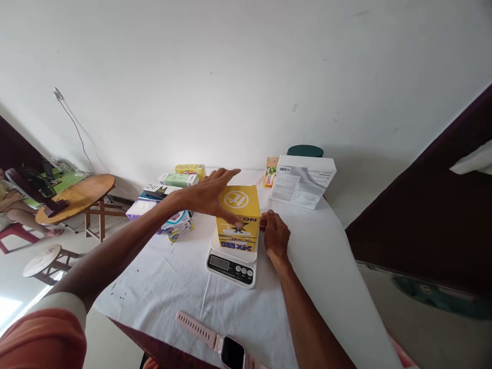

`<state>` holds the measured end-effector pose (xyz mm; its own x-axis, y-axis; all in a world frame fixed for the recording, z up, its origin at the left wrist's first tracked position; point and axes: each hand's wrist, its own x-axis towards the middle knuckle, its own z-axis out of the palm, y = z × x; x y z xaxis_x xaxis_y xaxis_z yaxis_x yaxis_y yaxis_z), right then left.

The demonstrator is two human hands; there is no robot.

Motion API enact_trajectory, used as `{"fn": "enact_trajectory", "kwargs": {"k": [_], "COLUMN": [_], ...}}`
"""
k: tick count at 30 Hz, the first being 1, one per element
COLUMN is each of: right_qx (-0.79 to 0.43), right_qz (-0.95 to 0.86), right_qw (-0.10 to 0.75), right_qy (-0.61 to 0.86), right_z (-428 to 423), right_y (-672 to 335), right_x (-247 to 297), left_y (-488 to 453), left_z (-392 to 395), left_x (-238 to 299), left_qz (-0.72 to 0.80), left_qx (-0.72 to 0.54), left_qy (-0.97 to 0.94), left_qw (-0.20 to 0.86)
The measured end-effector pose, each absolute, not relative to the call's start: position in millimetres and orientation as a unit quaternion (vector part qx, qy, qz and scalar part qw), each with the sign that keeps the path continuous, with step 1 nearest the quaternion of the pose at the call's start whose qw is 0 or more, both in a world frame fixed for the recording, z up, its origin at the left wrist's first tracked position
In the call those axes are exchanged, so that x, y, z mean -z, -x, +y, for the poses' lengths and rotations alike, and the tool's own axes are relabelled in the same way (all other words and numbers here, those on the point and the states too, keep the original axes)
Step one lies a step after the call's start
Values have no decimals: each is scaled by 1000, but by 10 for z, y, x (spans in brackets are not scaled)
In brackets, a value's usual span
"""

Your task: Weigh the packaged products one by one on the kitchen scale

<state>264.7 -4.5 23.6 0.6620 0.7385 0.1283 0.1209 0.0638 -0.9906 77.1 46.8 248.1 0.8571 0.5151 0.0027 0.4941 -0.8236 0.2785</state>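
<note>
- Keeping the pink-strapped watch [232,352] at the near edge clear of the white scale [230,270] would be sensible.
- The scale's display [219,263] faces the person and shows no figure I can read; wrists should leave it in sight.
- The yellow box [248,211] stands on the scale's platform; a fair reading would want it centred, with both hands lifted off.
- The right hand [277,233] is loosely curled just beside the box's right face; I cannot tell whether it touches or holds anything.
- The left hand [211,196] is spread wide, thumb across the box's front; whether it presses is unclear. A light, level touch would suit.
- A wrinkled white cloth [169,287] lies underneath, with piled cartons [179,225] left and a large white carton [302,184] right.
- Beyond: a stool [42,260], a wooden table [80,192], a pale wall [246,92].
</note>
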Motion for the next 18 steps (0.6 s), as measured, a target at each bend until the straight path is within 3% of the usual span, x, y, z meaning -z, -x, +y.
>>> {"fn": "enact_trajectory", "kwargs": {"k": [4,9,18], "right_qx": [-234,-228,-223], "right_qz": [-339,-343,-360], "right_qw": [639,635,643], "right_qy": [649,654,638], "right_z": [-46,-48,-87], "right_y": [-2645,-2642,-2614], "right_x": [-242,-249,-280], "left_y": [-877,-759,643], "left_z": [445,394,-264], "left_x": [-2391,-2407,-2736], "left_qz": [248,244,367], "left_qx": [26,-17,-48], "left_qy": [-963,-966,-927], "left_qw": [99,86,63]}}
